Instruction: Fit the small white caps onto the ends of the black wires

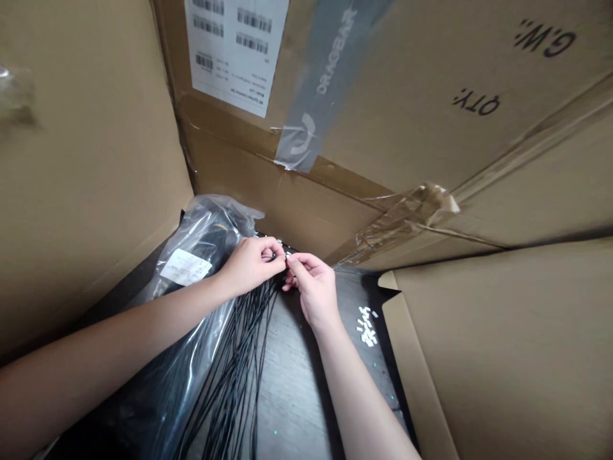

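Observation:
My left hand [256, 260] pinches the end of a thin black cable, just above a bundle of black cables [244, 345] that trails down toward me. Beside it, my right hand [313, 281] is closed in a pinch, with a small white piece [288, 254] at its fingertips. The two hands nearly meet at this piece, and whether it sits on the cable end is too small to tell. Left of the hands lies a clear plastic bag [211, 217] with dark contents and a white label [186, 266].
Small white pieces [366, 327] lie in a pile on the dark table [297, 383] at the right. Large cardboard boxes stand around: one on the left [90, 160], a taped one behind [407, 115], and one at the right [517, 345]. More white bits lie behind my hands.

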Demonstrator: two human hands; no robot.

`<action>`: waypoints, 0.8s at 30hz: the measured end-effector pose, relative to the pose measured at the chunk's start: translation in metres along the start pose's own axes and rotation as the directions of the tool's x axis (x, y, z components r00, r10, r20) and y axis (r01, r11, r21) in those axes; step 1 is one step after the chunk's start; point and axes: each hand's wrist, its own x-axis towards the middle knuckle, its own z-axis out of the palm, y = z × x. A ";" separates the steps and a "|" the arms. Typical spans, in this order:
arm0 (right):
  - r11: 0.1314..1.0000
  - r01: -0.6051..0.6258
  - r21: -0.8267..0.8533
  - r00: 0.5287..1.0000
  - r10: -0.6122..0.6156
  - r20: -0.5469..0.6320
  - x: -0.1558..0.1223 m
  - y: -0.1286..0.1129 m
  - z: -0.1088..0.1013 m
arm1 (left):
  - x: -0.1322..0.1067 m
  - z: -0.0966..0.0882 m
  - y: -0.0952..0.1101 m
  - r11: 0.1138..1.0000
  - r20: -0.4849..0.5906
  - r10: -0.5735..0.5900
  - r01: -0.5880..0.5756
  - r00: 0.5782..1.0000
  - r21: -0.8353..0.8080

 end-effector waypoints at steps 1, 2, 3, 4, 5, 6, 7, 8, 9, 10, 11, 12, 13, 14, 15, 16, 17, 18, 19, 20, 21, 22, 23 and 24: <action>1.000 0.001 0.001 1.000 -0.001 0.000 0.000 -0.001 0.000 | 0.000 0.000 0.000 1.000 0.003 -0.002 0.002 1.000 -0.002; 1.000 0.000 0.002 1.000 0.000 0.000 -0.001 -0.002 0.001 | 0.000 0.000 0.000 1.000 0.006 -0.003 0.003 1.000 -0.003; 1.000 -0.001 0.003 1.000 0.001 0.001 -0.001 -0.003 0.001 | 0.000 0.000 0.000 1.000 0.009 -0.003 0.003 1.000 -0.005; 1.000 -0.003 0.002 1.000 0.003 0.001 -0.001 -0.004 0.002 | 0.000 -0.001 -0.001 1.000 0.012 -0.004 0.004 1.000 -0.007; 1.000 -0.005 -0.001 1.000 0.005 0.002 -0.001 -0.004 0.002 | 0.000 -0.001 -0.001 1.000 0.015 -0.005 0.006 1.000 -0.009; 1.000 -0.006 -0.007 1.000 0.006 0.000 -0.002 -0.005 0.002 | 0.000 -0.001 -0.001 1.000 0.017 -0.008 0.008 1.000 -0.012; 1.000 -0.007 -0.014 1.000 0.007 -0.001 -0.002 -0.005 0.002 | 0.000 -0.001 -0.001 1.000 0.021 -0.012 0.012 1.000 -0.014; 1.000 -0.008 -0.022 1.000 0.008 -0.005 -0.002 -0.005 0.003 | 0.000 -0.001 -0.001 1.000 0.026 -0.016 0.016 1.000 -0.017; 1.000 -0.010 -0.029 1.000 0.010 -0.009 -0.002 -0.005 0.003 | 0.000 -0.001 -0.001 1.000 0.031 -0.019 0.019 0.999 -0.021; 0.999 -0.013 -0.037 1.000 0.012 -0.013 -0.001 -0.004 0.003 | 0.000 -0.001 -0.001 0.999 0.035 -0.020 0.021 0.999 -0.025; 0.999 -0.014 -0.044 1.000 0.014 -0.017 -0.001 -0.004 0.003 | 0.000 -0.001 -0.001 0.999 0.039 -0.022 0.023 0.999 -0.028; 0.998 -0.016 -0.053 1.000 0.015 -0.020 -0.002 -0.004 0.003 | 0.000 -0.001 -0.002 0.999 0.043 -0.022 0.024 0.999 -0.031; 0.998 -0.018 -0.063 1.000 0.017 -0.022 -0.002 -0.004 0.004 | 0.001 -0.002 -0.002 0.999 0.045 -0.022 0.024 0.999 -0.034; 0.997 -0.020 -0.074 1.000 0.018 -0.023 -0.002 -0.004 0.004 | 0.001 -0.002 -0.003 0.999 0.046 -0.022 0.024 0.999 -0.037; 0.996 -0.021 -0.083 1.000 0.019 -0.024 -0.002 -0.004 0.004 | 0.001 -0.002 -0.003 0.999 0.047 -0.022 0.024 0.999 -0.039; 0.996 -0.022 -0.091 1.000 0.020 -0.024 -0.002 -0.004 0.004 | 0.001 -0.002 -0.004 0.999 0.048 -0.022 0.023 0.999 -0.041; 0.995 -0.023 -0.097 1.000 0.020 -0.024 -0.002 -0.005 0.004 | 0.001 -0.002 -0.004 0.999 0.049 -0.022 0.024 0.999 -0.043; 0.995 -0.022 -0.102 1.000 0.020 -0.024 -0.002 -0.005 0.004 | 0.001 -0.002 -0.004 0.999 0.050 -0.023 0.026 0.998 -0.043; 0.995 -0.019 -0.102 1.000 0.016 -0.027 -0.002 -0.005 0.005 | 0.001 -0.002 -0.004 0.999 0.050 -0.025 0.027 0.998 -0.043; 0.995 -0.014 -0.100 0.999 0.011 -0.030 -0.002 -0.005 0.005 | 0.001 -0.001 -0.004 0.999 0.048 -0.026 0.028 0.998 -0.038; 0.995 -0.009 -0.096 0.999 0.006 -0.033 -0.002 -0.005 0.005 | 0.001 -0.001 -0.004 0.999 0.044 -0.027 0.029 0.999 -0.030; 0.996 -0.004 -0.088 0.999 0.001 -0.034 -0.002 -0.005 0.005 | 0.001 -0.001 -0.004 0.999 0.037 -0.027 0.028 0.999 -0.019; 0.997 0.001 -0.079 0.999 -0.003 -0.033 -0.002 -0.005 0.005 | 0.001 -0.001 -0.004 1.000 0.031 -0.027 0.028 0.999 -0.007; 0.997 0.002 -0.072 1.000 -0.004 -0.028 -0.002 -0.005 0.005 | 0.001 0.000 -0.003 1.000 0.027 -0.027 0.027 0.999 0.005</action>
